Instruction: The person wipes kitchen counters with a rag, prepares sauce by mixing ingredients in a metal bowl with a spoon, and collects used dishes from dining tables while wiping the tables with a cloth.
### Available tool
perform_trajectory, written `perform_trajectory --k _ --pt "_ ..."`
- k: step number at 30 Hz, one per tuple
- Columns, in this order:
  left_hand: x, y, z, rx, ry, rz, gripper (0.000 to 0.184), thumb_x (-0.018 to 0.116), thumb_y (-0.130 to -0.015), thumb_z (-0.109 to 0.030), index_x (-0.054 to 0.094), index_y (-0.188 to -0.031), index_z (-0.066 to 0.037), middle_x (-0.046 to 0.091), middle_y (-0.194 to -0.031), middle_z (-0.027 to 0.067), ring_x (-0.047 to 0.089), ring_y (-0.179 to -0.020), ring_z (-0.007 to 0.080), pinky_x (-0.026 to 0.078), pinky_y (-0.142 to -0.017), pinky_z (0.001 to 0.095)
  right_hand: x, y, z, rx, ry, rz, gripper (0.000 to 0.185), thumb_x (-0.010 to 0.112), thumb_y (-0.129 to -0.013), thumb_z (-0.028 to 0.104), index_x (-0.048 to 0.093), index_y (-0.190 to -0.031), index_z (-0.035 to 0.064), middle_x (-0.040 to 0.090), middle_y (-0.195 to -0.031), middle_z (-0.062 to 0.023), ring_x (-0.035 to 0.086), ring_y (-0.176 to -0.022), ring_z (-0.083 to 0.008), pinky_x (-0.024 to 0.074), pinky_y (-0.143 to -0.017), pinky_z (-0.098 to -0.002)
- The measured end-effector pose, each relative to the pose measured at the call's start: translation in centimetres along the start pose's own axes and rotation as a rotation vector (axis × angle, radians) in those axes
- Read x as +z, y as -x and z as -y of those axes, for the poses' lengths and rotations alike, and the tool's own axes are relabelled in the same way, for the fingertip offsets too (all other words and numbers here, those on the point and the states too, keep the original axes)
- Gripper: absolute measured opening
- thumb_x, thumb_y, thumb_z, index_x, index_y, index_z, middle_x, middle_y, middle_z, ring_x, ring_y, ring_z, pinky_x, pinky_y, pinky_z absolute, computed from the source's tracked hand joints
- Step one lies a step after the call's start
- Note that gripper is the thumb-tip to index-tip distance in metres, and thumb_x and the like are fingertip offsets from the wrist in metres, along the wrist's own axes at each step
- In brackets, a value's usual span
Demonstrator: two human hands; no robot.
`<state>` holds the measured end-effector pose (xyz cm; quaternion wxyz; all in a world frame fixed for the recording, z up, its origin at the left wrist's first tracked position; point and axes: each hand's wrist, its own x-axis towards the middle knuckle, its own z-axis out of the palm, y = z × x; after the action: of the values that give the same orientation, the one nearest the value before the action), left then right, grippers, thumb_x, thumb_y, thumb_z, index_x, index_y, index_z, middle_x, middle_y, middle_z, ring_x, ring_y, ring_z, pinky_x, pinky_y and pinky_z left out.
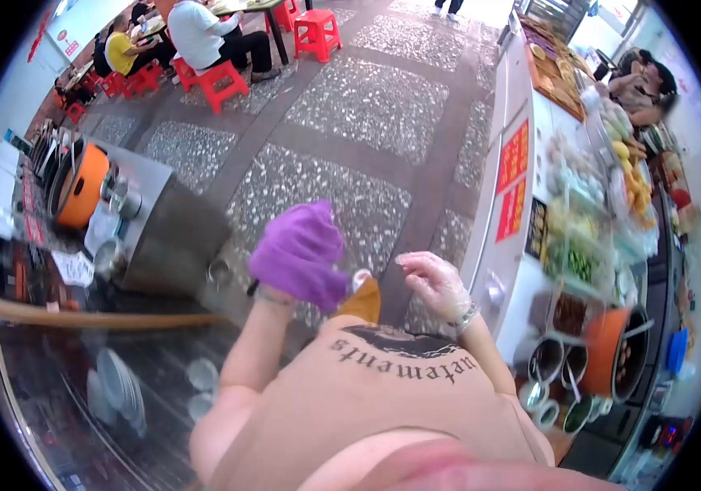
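A purple cloth [299, 252] hangs bunched over my left hand [278, 288], covering most of its fingers. A dark handle-like tip sticks out beside the wrist. My right hand [434, 285], in a clear thin glove, is held out over the floor to the right of the cloth. Its fingers are spread a little and hold nothing. Both wrists wear bracelets.
On the right, a white counter [485, 221] carries food containers, sauce pots and an orange pot [606, 352]. At left stand a metal cabinet [174, 229], another orange pot [84, 186] and stacked plates [121, 389]. Seated people and red stools [316, 34] are farther off.
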<state>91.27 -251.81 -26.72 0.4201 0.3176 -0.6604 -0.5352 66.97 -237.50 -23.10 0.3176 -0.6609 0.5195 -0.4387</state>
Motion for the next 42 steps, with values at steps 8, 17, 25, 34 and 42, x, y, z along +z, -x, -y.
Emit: perform_trajectory --k 8,17,25,34,42 --pt "7.2 -36.7 9.9 -0.115 -0.701 0.200 0.032 0.064 -0.078 -0.011 0.057 -0.109 -0.007 0.063 -0.098 0.0128 0.062 -0.084 0.0255 0.051 -0.076 0.0327 -16.7 -21.5 -17.1 0.524 -0.122 -0.216 0.023 0.052 -0.089 0.004 0.059 -0.111 -0.0008 0.063 -0.104 -0.0065 0.061 -0.091 -0.0125 0.0490 -0.080 -0.0242" --pt "11.8 -78.6 10.4 0.175 -0.625 0.518 0.024 0.055 -0.084 -0.012 0.056 -0.108 -0.004 0.059 -0.103 0.0136 0.059 -0.091 0.0247 0.048 -0.079 0.0328 -31.4 -60.2 -39.8 0.604 -0.779 0.115 0.042 0.048 -0.095 0.025 0.046 -0.129 0.0002 0.051 -0.130 -0.0132 0.051 -0.116 -0.0237 0.0430 -0.095 -0.0363" --pt "6.1 -108.7 27.4 0.117 -0.673 0.109 0.024 0.049 -0.087 -0.015 0.055 -0.109 -0.005 0.058 -0.103 0.0136 0.057 -0.098 0.0225 0.045 -0.086 0.0309 -32.8 -103.1 -50.1 0.869 -1.148 0.095 0.042 0.047 -0.095 0.029 0.048 -0.124 -0.0020 0.056 -0.120 -0.0136 0.056 -0.108 -0.0247 0.0417 -0.098 -0.0379" --pt "3.9 -148.2 33.4 -0.332 0.252 0.588 0.041 0.052 -0.087 -0.010 0.046 -0.126 -0.002 0.053 -0.117 0.0063 0.050 -0.106 0.0151 0.041 -0.091 0.0295 -51.8 -134.3 -68.4 0.720 -1.132 -0.603 0.037 0.041 -0.098 0.030 0.050 -0.121 0.0033 0.057 -0.120 -0.0115 0.054 -0.110 -0.0240 0.0427 -0.096 -0.0413" --pt "1.6 -183.2 41.6 -0.615 0.595 0.263 0.034 0.054 -0.086 -0.017 0.054 -0.116 -0.002 0.059 -0.100 0.0058 0.053 -0.093 0.0139 0.041 -0.085 0.0268 -68.1 -160.1 -85.3 0.415 -1.234 -0.719 0.045 0.036 -0.099 0.034 0.045 -0.127 0.0009 0.052 -0.127 -0.0150 0.048 -0.119 -0.0303 0.0332 -0.105 -0.0473"
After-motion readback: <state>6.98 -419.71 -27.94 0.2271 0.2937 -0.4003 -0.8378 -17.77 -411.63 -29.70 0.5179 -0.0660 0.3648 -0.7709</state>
